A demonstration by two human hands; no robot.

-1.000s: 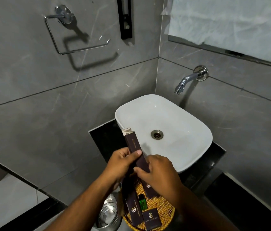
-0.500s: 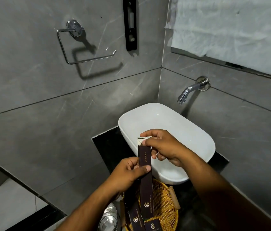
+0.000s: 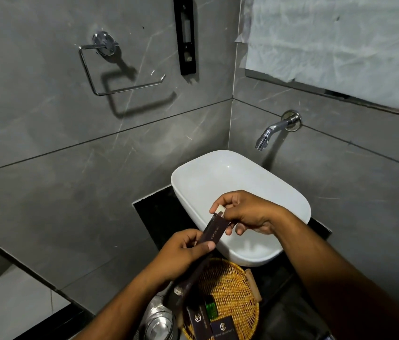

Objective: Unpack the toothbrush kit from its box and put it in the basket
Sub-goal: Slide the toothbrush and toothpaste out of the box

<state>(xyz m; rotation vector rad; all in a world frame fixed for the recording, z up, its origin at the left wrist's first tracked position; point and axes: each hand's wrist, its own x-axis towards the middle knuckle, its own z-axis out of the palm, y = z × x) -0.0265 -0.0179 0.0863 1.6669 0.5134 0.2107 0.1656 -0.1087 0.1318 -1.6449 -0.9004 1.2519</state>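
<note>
A long, slim dark-brown cardboard box (image 3: 214, 233) with small pale lettering is tilted, its upper end over the near rim of the white basin and its lower end pointing down toward a round woven yellow wicker basket (image 3: 236, 288) on the worktop. The box's top flap is open, showing a pale inner end. Inside the basket lie several dark packets.

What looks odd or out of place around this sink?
The mirror above the tap is covered with crumpled paper, torn at its lower edge, so it reflects nothing. The towel ring hangs empty. The basket and sink look orderly.
</note>
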